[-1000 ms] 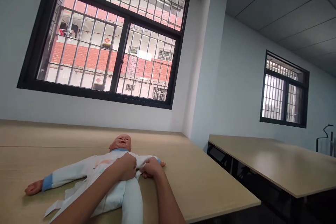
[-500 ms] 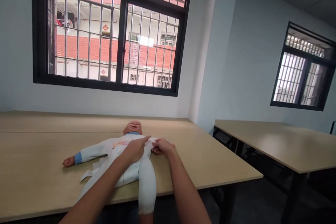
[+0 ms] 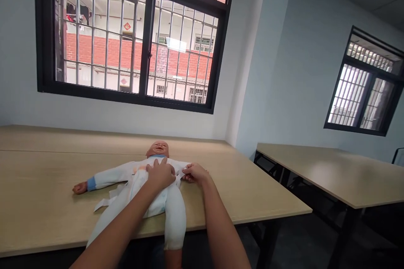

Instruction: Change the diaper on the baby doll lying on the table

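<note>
A baby doll (image 3: 158, 149) in a white suit with blue cuffs lies on its back on the table, its head toward the window. Around its waist is a white diaper (image 3: 157, 207), a loose tab of it spread out on the left side. My left hand (image 3: 160, 174) rests on the doll's belly, fingers spread over the front of the diaper. Beside the doll's hip on the right, my right hand (image 3: 195, 173) pinches a white diaper tab (image 3: 181, 174) between thumb and fingers.
The light wooden table (image 3: 246, 189) reaches back to the wall below a barred window (image 3: 126, 42). A second wooden table (image 3: 318, 172) stands at the right, past a gap. The doll's legs hang over the front edge.
My left hand has gone from a pointing finger near the right side to spread fingers on the belly. A white tab now shows stretched at my right hand's fingertips. The view has shifted slightly.
</note>
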Motion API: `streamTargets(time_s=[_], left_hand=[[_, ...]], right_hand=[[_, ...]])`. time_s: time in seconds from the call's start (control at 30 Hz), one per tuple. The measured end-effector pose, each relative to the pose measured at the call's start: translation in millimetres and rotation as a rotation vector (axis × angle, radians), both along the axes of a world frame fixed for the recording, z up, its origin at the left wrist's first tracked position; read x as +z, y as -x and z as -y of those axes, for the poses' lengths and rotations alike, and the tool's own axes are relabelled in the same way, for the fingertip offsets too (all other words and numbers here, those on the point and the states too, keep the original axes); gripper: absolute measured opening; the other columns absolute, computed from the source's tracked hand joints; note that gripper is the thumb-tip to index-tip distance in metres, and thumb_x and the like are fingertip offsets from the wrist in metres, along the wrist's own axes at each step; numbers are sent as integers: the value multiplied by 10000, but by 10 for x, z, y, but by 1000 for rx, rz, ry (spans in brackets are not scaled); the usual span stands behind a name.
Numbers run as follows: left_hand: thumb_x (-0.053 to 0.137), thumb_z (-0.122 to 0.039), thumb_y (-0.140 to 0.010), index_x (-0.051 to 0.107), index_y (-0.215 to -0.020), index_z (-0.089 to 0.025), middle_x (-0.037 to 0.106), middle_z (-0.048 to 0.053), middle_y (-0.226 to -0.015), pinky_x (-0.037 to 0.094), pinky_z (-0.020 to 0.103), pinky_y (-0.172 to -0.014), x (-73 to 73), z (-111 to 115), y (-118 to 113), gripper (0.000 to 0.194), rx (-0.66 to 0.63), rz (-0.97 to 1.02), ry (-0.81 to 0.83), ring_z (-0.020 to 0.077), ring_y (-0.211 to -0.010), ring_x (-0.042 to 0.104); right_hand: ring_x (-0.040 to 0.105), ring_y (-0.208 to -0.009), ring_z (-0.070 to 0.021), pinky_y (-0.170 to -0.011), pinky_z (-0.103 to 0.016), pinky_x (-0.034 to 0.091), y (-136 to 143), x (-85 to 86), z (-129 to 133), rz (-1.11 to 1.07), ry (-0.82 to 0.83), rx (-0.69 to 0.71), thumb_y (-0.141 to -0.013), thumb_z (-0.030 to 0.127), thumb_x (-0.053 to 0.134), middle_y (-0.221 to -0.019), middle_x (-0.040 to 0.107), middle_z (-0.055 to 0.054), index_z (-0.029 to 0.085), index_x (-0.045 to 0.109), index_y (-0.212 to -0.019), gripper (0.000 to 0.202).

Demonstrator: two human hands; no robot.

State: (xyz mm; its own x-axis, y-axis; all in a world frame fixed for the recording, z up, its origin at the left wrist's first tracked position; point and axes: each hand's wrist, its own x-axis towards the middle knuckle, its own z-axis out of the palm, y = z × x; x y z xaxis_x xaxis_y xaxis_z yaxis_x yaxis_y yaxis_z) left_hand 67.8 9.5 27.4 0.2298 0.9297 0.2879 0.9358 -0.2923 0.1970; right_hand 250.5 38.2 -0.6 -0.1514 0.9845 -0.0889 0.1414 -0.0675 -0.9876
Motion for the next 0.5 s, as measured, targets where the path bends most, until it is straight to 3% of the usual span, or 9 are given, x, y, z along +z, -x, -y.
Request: streamTargets(time_s=[0.17, 0.33, 0.5], left_hand=[[642, -348, -706, 757, -943, -261, 521, 147, -1308, 269, 710, -925, -30, -61, -84, 278, 104, -1, 0, 481, -1250, 362], [607, -306, -732, 735, -1004, -215, 524, 178, -1275, 296, 675, -905, -62, -25, -167, 315, 159, -12, -53, 472, -1205, 406], [601, -378, -724, 732, -1041, -210, 484, 196, -1336, 260, 695, -922, -81, 14, -180, 383, 132, -65, -51, 510, -1258, 354]], right_hand=[[430, -412, -59, -444, -161, 332, -40, -21, 4, -59, 40, 45, -792, 120, 571, -526, 590, 16, 156, 503, -659, 153], [467, -456, -48, -468, -154, 338, -14, -46, -18, -136, 23, 129, -781, 158, 630, -579, 607, 0, 137, 526, -677, 149], [436, -455, -44, -466, -167, 323, 76, -42, -41, -201, 32, 158, -716, 233, 700, -585, 597, 0, 147, 496, -668, 227]])
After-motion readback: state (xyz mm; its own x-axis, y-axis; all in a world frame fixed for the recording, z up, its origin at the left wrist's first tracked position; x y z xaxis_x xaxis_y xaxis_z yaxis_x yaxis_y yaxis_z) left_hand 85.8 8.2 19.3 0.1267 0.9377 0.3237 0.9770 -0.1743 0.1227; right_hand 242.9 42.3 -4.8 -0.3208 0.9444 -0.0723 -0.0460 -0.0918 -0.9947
